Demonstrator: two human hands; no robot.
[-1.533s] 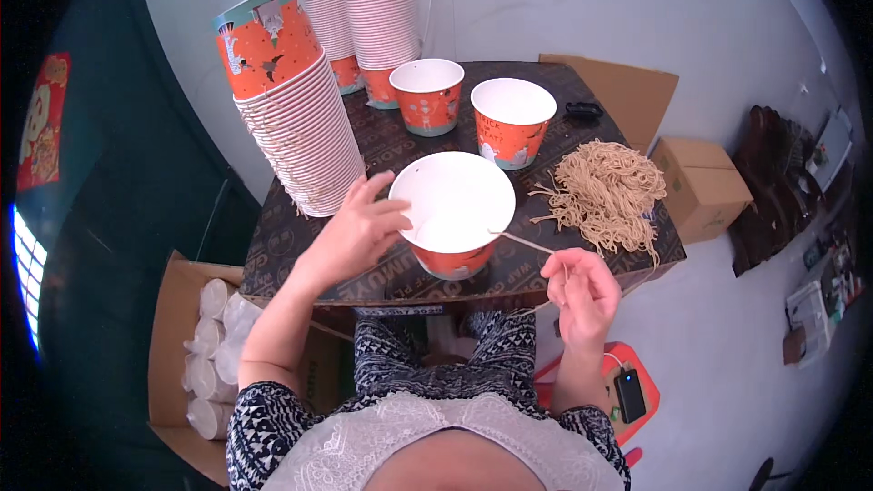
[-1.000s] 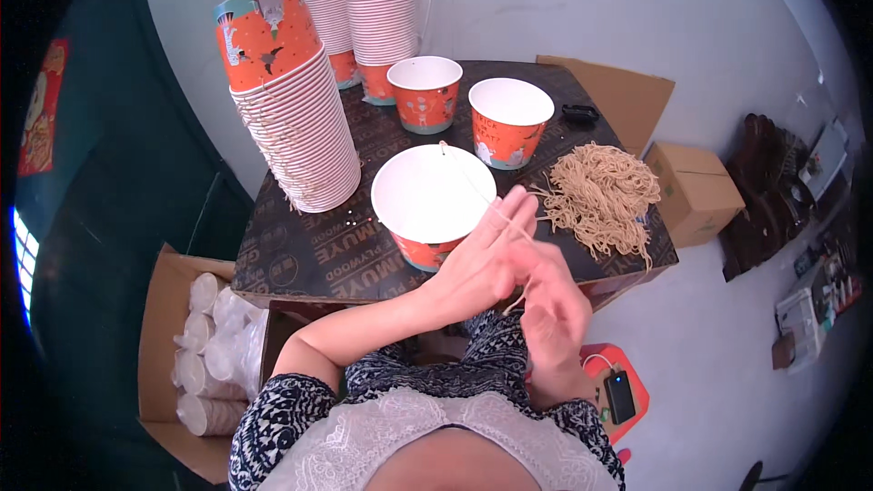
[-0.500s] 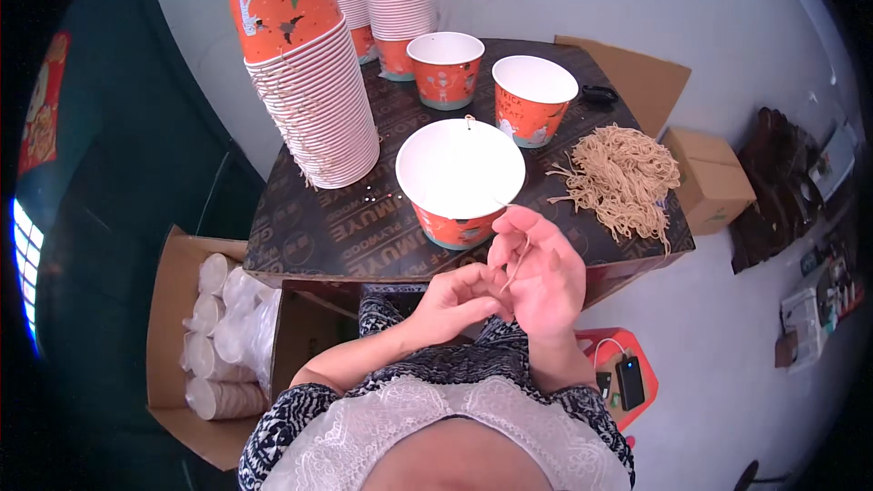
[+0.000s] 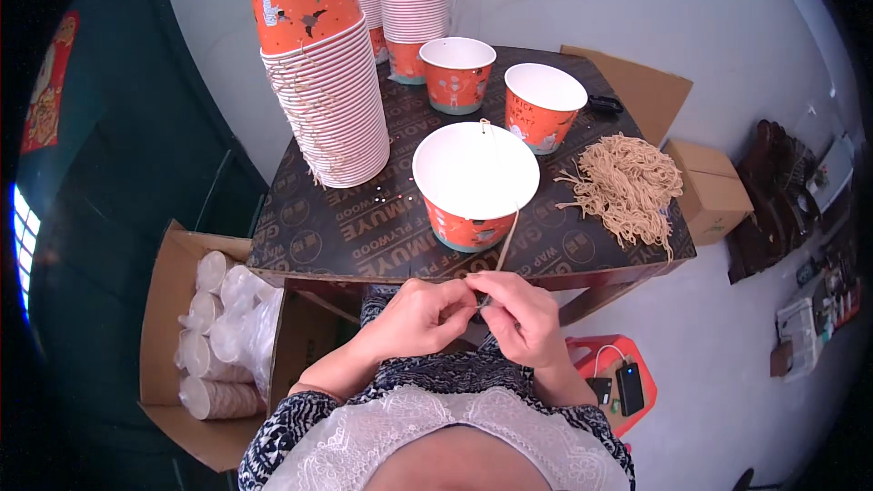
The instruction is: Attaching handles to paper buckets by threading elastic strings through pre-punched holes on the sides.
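In front of me, near the table's front edge, stands an orange paper bucket [image 4: 475, 173] with a white inside. A tan cord [image 4: 509, 241] runs from its near rim down to my hands, and a small cord end shows at the far rim. My left hand [image 4: 423, 316] and my right hand [image 4: 518, 316] meet just off the table edge, fingertips pinched together on the cord. The exact grip between the fingertips is partly hidden. To the right on the table lies a heap of loose tan cords [image 4: 627, 184].
A tall leaning stack of buckets [image 4: 332, 109] with cords stands at the left. Two single buckets, an orange one [image 4: 456, 82] and another [image 4: 544, 109], sit behind. A carton [image 4: 164, 345] of wrapped round lids is low left; a red stool [image 4: 641, 423] holds a power bank.
My right hand has turned from an upright, open-palmed pose and come down to the left hand. The cord now stretches from the bucket's rim to both hands. The view has shifted slightly.
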